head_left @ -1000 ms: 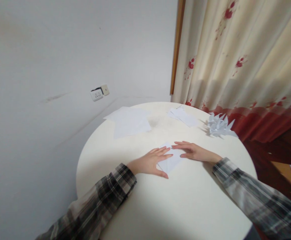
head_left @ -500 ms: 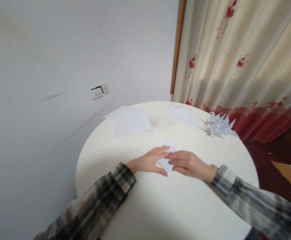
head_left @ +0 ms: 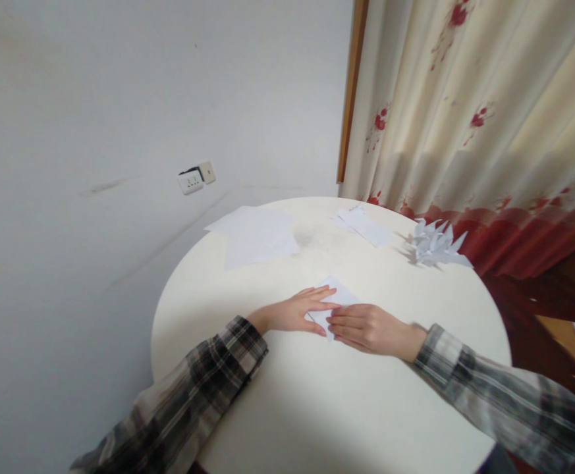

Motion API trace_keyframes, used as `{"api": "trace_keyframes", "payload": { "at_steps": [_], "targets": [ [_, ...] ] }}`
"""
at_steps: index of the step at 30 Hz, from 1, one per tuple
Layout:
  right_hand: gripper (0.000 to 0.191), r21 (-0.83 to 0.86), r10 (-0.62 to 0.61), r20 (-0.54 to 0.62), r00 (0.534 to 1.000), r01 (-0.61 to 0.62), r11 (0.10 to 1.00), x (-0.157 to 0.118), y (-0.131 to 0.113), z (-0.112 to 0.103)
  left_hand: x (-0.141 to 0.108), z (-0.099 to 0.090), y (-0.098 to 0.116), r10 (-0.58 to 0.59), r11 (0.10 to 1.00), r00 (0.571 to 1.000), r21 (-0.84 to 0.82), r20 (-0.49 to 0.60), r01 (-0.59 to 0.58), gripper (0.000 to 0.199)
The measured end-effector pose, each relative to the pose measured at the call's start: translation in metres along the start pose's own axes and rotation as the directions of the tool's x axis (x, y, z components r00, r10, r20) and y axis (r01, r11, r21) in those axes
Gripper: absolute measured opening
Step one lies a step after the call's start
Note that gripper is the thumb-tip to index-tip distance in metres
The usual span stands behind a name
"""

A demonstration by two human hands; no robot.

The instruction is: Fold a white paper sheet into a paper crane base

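Observation:
A small folded white paper lies on the round white table, its corner pointing toward me. My left hand rests flat across its left side, fingers and thumb spread, pressing on it. From the right, my right hand has its fingers held together on the paper's lower right part, fingertips close to the left thumb. Both hands cover much of the paper, so its folds are only partly visible.
Loose white sheets lie at the back left. Smaller paper pieces sit at the back, beside a cluster of pointed folded paper shapes at the right edge. A wall with a socket stands behind, and a flowered curtain hangs right.
My right hand's fingers have drawn together and slid slightly toward me and left over the paper. More of the paper's upper right shows. My left hand stays nearly in place.

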State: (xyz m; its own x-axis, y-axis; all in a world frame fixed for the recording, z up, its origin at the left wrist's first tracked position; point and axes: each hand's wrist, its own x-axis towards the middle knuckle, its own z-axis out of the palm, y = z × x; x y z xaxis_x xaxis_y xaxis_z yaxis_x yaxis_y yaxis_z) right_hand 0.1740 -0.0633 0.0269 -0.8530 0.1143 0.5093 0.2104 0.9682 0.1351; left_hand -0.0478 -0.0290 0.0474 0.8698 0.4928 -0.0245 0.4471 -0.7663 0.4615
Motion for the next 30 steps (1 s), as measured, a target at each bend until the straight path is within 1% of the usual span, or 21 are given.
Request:
{"api": "trace_keyframes", "payload": {
  "at_steps": [3,8,10,14,17,20,23,26,28,30],
  "targets": [
    [0.018,-0.043,-0.024,0.012,1.000,0.024,0.999,0.000,-0.001,0.000,0.000,0.001,-0.001,-0.003,1.000,1.000,-0.011,-0.023,0.003,0.062],
    [0.020,-0.067,-0.036,0.027,0.999,0.038,0.997,-0.001,-0.001,0.000,0.001,0.005,-0.006,-0.008,0.999,0.998,-0.044,-0.061,0.006,0.072],
    [0.019,-0.069,-0.043,0.030,0.999,0.045,0.997,-0.001,-0.001,0.000,0.002,0.006,-0.007,-0.011,0.999,0.997,-0.052,-0.073,0.008,0.072],
    [0.017,-0.049,-0.032,0.062,0.998,0.035,0.998,-0.001,0.000,0.001,0.004,0.004,-0.004,-0.020,0.999,0.994,-0.049,-0.103,0.015,0.064],
    [0.017,-0.025,-0.031,0.091,0.995,0.033,0.999,-0.001,0.001,0.000,0.005,0.002,-0.003,0.000,0.999,0.993,-0.046,-0.115,-0.006,0.059],
    [0.017,-0.019,-0.037,0.070,0.997,0.038,0.999,-0.003,0.002,0.000,0.005,0.002,-0.006,0.041,0.997,0.992,-0.057,-0.122,-0.048,0.054],
    [0.017,-0.018,-0.039,0.058,0.998,0.041,0.999,-0.004,0.002,0.001,0.004,0.003,-0.008,0.070,0.995,0.982,-0.063,-0.173,-0.082,0.049],
    [0.017,-0.017,-0.038,0.074,0.996,0.040,0.999,-0.004,0.003,0.000,-0.001,0.007,-0.005,0.115,0.993,0.969,0.003,-0.221,-0.117,0.037],
    [0.018,-0.023,-0.036,0.089,0.995,0.038,0.999,-0.003,0.004,-0.002,-0.004,0.012,-0.002,0.153,0.987,0.963,0.091,-0.224,-0.136,0.029],
    [0.020,-0.031,-0.034,0.104,0.994,0.037,0.999,-0.002,0.005,-0.004,-0.006,0.017,0.001,0.198,0.967,0.958,0.200,-0.209,-0.156,0.027]
  ]
}}
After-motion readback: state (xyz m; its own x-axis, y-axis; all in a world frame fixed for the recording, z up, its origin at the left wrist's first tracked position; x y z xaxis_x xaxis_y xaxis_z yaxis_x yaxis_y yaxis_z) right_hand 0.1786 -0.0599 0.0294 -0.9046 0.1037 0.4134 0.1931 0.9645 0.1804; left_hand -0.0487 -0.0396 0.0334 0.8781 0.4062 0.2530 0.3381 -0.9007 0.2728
